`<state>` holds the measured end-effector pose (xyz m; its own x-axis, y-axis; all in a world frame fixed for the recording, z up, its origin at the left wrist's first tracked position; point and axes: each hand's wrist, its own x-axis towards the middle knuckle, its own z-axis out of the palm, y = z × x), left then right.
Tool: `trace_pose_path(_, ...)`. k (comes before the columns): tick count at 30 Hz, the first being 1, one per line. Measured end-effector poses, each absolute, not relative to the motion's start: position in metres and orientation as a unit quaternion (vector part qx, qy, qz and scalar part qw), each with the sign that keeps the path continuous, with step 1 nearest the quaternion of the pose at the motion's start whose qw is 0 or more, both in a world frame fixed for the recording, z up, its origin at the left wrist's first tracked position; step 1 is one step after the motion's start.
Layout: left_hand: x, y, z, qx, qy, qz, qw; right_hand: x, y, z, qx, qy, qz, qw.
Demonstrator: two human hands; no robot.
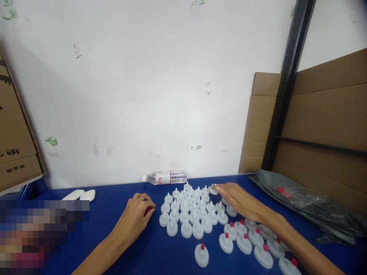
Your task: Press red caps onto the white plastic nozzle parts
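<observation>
My left hand [140, 210] is closed at the left of the group, its fingers curled around small red caps [147, 210] that are mostly hidden. Several small translucent white bottles with pointed nozzles [185, 217] stand close together on the blue table. At the back right of this group, the fingertips of my right hand [236, 198] pinch a white nozzle bottle [213, 190]. Under and beside my right forearm stand several bottles with red caps on their nozzles [244, 243]. One capped bottle [202, 256] stands apart at the front.
A clear drink bottle [168, 177] lies along the wall. Two white rounded objects [87, 195] lie at the back left. On the right, a grey plastic bag [295, 202] with red pieces inside lies by cardboard [323, 114] and a black post [282, 88]. A cardboard box [17, 130] stands left.
</observation>
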<state>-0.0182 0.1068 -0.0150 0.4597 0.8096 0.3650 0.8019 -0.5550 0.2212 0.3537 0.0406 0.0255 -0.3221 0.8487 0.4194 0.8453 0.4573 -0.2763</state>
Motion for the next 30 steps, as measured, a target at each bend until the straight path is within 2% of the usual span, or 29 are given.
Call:
trace_pose_path(9,-0.014,0.105,-0.017,0.851,0.469,0.237,0.025,0.352,0.042,0.026,-0.494,-0.831,-0.049,0.251)
trace_pose_path(16,-0.012,0.097,-0.011,0.840,0.467,0.277,0.031,0.333,0.023,0.037,-0.445,-0.825,-0.131,0.323)
trace_pose_path(19,-0.005,0.085,-0.008,0.844,0.416,0.339,0.003,0.318,0.012,0.039,-0.408,-0.839,-0.138,0.334)
trace_pose_path(24,0.013,0.062,-0.006,0.875,0.226,0.419,-0.088,0.289,-0.002,0.024,-0.345,-0.880,-0.067,0.318)
trace_pose_path(30,0.029,0.045,-0.007,0.910,0.119,0.389,-0.076,0.272,-0.004,-0.001,-0.350,-0.880,0.036,0.319)
